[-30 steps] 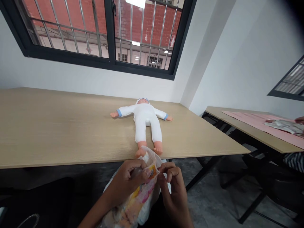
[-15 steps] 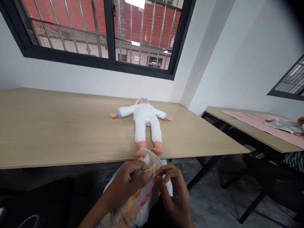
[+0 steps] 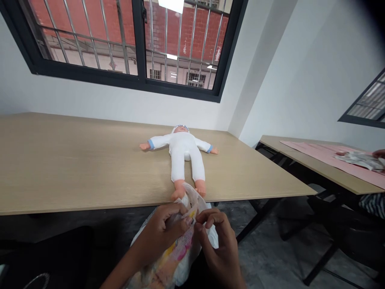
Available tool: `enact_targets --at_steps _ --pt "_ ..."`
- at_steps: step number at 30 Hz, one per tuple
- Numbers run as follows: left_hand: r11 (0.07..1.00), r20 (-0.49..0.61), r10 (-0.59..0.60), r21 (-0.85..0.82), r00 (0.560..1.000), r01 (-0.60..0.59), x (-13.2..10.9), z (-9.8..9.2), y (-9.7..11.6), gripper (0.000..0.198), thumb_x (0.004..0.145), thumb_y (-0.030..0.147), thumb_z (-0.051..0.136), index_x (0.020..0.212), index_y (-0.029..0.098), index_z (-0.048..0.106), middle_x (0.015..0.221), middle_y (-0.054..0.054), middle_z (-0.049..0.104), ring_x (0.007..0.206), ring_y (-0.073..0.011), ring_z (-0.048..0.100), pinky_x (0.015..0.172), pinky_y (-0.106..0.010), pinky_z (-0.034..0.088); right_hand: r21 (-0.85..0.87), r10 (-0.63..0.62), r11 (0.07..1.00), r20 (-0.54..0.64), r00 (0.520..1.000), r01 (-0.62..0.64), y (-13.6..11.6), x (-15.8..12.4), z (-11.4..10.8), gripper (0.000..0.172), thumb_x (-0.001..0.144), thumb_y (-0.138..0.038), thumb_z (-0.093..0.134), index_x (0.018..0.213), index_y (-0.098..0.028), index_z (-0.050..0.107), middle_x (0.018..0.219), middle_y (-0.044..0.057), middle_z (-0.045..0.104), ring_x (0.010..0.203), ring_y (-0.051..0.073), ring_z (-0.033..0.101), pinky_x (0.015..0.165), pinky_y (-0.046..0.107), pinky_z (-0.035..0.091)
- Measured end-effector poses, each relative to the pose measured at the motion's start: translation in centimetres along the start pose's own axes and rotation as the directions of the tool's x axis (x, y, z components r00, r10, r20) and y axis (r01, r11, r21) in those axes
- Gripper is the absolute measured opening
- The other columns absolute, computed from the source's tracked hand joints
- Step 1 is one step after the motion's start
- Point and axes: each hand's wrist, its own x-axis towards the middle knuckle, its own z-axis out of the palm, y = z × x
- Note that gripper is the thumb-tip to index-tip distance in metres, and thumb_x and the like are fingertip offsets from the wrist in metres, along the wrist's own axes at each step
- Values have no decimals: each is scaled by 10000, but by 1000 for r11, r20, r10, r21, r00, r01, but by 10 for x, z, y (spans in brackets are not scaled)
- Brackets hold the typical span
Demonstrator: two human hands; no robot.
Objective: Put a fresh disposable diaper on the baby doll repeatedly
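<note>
Plastic bag [image 3: 182, 249], left hand [image 3: 167, 225] gripping, right hand [image 3: 219, 240] pinching, doll [image 3: 184, 144] beyond

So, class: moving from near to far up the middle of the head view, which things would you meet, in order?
Printed plastic bag → white-clothed doll lying on the table → dark window frame → metal bars → red wall outside.

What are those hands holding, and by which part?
A printed plastic bag, near its upper end: the left hand grips it, the right hand pinches its edge.
</note>
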Motion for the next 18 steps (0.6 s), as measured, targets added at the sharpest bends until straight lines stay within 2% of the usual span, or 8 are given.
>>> enact_targets --at_steps 7,18 --pt "1000 2 -6 11 1000 6 1 1 -4 331 850 421 502 647 175 414 602 48 287 549 -85 268 497 -217 227 -34 -26 999 51 998 28 0 1 -1 161 844 -71 488 851 -226 447 877 -5 529 815 101 532 728 208 427" --pt "998 -16 -35 -45 999 35 2 1 1 339 851 418 497 634 176 403 589 55 260 547 -84 249 506 -218 235 -32 -32 999 -22 999 31 -1 2 3 179 870 -76 441 783 -222 384 851 -15 499 781 94 503 695 201 407"
